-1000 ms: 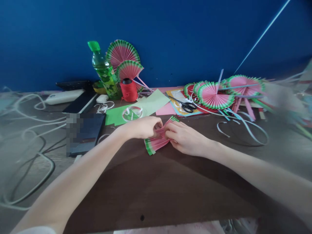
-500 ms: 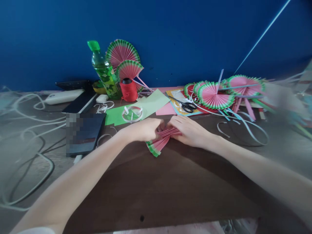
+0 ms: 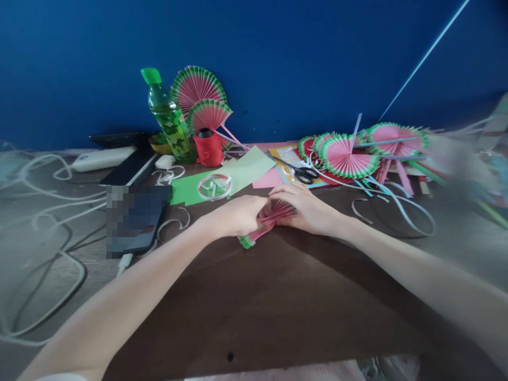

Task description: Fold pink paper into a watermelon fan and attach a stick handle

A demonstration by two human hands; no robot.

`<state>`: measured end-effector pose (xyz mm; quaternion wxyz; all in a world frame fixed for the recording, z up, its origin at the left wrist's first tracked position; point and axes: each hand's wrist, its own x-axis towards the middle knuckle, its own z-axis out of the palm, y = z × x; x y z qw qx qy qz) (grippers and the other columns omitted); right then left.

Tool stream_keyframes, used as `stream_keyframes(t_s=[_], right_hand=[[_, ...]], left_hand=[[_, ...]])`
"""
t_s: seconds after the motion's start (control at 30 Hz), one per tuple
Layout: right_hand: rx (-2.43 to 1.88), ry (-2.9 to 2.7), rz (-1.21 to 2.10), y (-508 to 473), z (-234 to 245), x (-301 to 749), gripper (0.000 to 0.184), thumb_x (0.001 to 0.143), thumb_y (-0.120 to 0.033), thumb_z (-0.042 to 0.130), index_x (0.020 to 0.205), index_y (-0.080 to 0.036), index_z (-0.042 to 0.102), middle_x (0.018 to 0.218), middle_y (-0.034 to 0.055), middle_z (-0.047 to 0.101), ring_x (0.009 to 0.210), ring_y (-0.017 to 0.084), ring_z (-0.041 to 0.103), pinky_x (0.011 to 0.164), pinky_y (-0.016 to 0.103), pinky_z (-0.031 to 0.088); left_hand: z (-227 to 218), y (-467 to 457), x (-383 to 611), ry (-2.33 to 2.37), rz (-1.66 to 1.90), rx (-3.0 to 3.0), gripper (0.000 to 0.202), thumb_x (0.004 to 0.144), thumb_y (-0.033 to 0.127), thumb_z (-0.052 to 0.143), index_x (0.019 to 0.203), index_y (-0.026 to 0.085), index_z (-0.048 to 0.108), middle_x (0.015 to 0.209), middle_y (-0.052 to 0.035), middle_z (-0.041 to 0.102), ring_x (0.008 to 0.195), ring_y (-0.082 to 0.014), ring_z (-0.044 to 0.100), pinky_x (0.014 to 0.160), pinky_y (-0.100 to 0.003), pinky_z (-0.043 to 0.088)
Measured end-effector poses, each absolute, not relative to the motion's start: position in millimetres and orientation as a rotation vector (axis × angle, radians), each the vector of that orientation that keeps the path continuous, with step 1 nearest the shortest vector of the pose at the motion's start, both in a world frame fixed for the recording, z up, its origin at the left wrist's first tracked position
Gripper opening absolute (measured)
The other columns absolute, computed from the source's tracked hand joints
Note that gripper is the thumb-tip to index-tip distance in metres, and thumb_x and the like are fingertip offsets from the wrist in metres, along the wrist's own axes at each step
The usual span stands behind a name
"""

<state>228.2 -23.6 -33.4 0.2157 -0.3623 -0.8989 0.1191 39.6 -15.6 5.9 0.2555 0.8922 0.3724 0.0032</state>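
Note:
A pleated pink paper fan with a green edge (image 3: pixel 265 228) is pinched at its middle, its two ends flaring apart. My left hand (image 3: pixel 246 216) is closed on the left side of the folds, and the green-tipped end pokes out below it. Around the right end curls my right hand (image 3: pixel 304 209), fingers over the top and thumb underneath. Both hands touch or nearly touch above the dark brown table (image 3: pixel 246 296). Part of the fan is hidden behind the fingers.
Beyond my hands lie green paper (image 3: pixel 186 188), a roll of tape (image 3: pixel 214 187) and black-handled scissors (image 3: pixel 305 174). A red thread spool (image 3: pixel 208 149) and a green bottle (image 3: pixel 170 119) stand at the wall. Finished fans (image 3: pixel 349 153) pile up right; a phone (image 3: pixel 138 222) and cables lie left.
The fan's right end has spread and turned up between the hands, showing more pleats. Its lower left end has narrowed and tucked closer under my left hand.

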Motion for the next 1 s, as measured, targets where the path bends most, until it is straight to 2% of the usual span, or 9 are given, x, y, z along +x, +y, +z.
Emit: stream_keyframes(t_s=[0.13, 0.47, 0.6, 0.77, 1.0], right_hand=[[-1.016, -2.498, 0.484, -20, -36, 231, 0.018, 0.078, -0.031, 0.059, 0.09, -0.017, 0.06, 0.092, 0.0055, 0.058, 0.092, 0.019, 0.051, 0.084, 0.035, 0.037], [-1.158, -2.323, 0.611, -19, -39, 228, 0.015, 0.075, -0.03, 0.063, 0.075, -0.015, 0.062, 0.073, 0.0012, 0.052, 0.069, 0.013, 0.048, 0.065, 0.026, 0.038], [-1.206, -2.257, 0.665, -20, -39, 225, 0.018, 0.072, -0.032, 0.064, 0.072, -0.014, 0.062, 0.071, 0.0011, 0.053, 0.068, 0.012, 0.05, 0.063, 0.025, 0.039], [-1.228, -2.233, 0.765, -17, -38, 229, 0.02, 0.071, -0.034, 0.066, 0.075, -0.014, 0.065, 0.071, 0.0008, 0.055, 0.064, 0.011, 0.05, 0.06, 0.025, 0.039], [-1.154, -2.409, 0.83, -14, -26, 239, 0.018, 0.076, -0.031, 0.06, 0.085, -0.017, 0.067, 0.082, 0.0036, 0.063, 0.074, 0.013, 0.055, 0.069, 0.028, 0.041]], left_hand=[[2, -10, 38, 0.988, 0.018, 2.36, 0.014, 0.075, 0.03, 0.053, 0.082, 0.018, 0.056, 0.085, -0.0019, 0.063, 0.072, -0.0138, 0.055, 0.061, -0.026, 0.037], [-2, -1, 33, 1.008, 0.022, 2.311, 0.027, 0.076, 0.042, 0.05, 0.087, 0.019, 0.06, 0.086, -0.0022, 0.064, 0.073, -0.0141, 0.056, 0.062, -0.026, 0.039], [3, -7, 37, 1.097, -0.002, 2.38, 0.032, 0.07, 0.047, 0.056, 0.085, 0.019, 0.06, 0.086, -0.0038, 0.064, 0.076, -0.0171, 0.056, 0.063, -0.027, 0.038], [5, -6, 36, 1.061, 0.0, 2.354, 0.023, 0.076, 0.035, 0.05, 0.088, 0.019, 0.062, 0.087, -0.0032, 0.065, 0.072, -0.0149, 0.057, 0.06, -0.025, 0.039], [6, 3, 32, 0.974, -0.063, 2.417, 0.021, 0.075, 0.024, 0.052, 0.092, 0.021, 0.063, 0.095, -0.0022, 0.066, 0.08, -0.015, 0.058, 0.066, -0.024, 0.039]])
